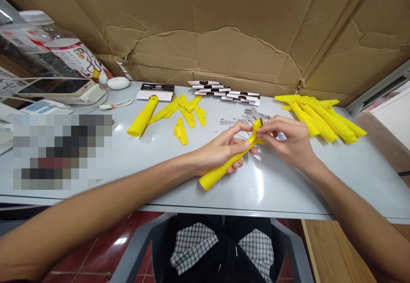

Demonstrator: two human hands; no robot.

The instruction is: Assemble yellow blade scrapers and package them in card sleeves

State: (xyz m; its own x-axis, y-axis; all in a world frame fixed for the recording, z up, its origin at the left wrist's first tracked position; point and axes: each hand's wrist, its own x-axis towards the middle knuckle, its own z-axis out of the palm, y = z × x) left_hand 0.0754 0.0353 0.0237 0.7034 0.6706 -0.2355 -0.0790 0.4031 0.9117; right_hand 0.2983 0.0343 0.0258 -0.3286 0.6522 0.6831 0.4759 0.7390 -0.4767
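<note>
A yellow plastic handle (221, 172) with a wide round end and an angled, narrower head lies tilted in my left hand (226, 149), whose fingers are wrapped around it. At the head, the fingertips of my right hand (286, 140) are pinched together. A small dark edge shows there, but what those fingertips hold is hidden. Just behind both hands are flat metal blades (229, 122) and several small screws. To the left lie several flat yellow plates (180, 131) and another yellow handle (143, 118).
More yellow handles (333, 120) are piled at the right. White-and-black cards (224, 91) are stacked by the cardboard wall (205, 26). A packaging card (155, 91), a white mouse (118, 83), a device with cables (60, 89) and a bottle (77, 54) stand left. The blurred patch (64, 152) hides something.
</note>
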